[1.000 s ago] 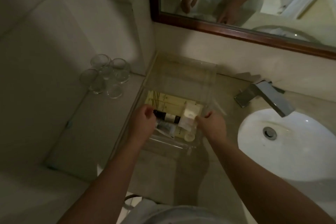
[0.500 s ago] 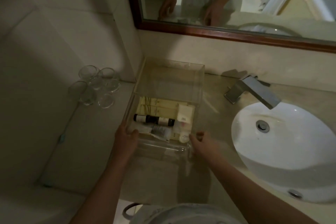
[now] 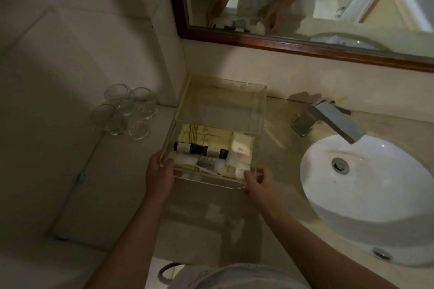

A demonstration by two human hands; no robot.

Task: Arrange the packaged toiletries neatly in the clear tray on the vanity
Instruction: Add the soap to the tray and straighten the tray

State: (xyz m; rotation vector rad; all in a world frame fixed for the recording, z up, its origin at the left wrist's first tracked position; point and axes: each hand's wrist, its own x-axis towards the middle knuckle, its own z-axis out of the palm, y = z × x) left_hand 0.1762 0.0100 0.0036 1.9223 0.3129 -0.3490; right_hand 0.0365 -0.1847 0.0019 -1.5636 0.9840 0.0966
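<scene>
A clear tray sits on the vanity against the back wall, left of the sink. In its near half lie packaged toiletries: two cream boxes, a dark bottle, a white packet, a clear-wrapped item and a small round white piece. The far half holds nothing I can see. My left hand grips the tray's near left corner. My right hand grips the near right corner.
Several upturned drinking glasses cluster on the counter left of the tray. A chrome faucet and white basin lie to the right. A wood-framed mirror hangs above, reflecting a person's arms.
Both hands left the toiletries inside the tray and moved back to its near corners, where they now grip the rim. The camera view shifted slightly.
</scene>
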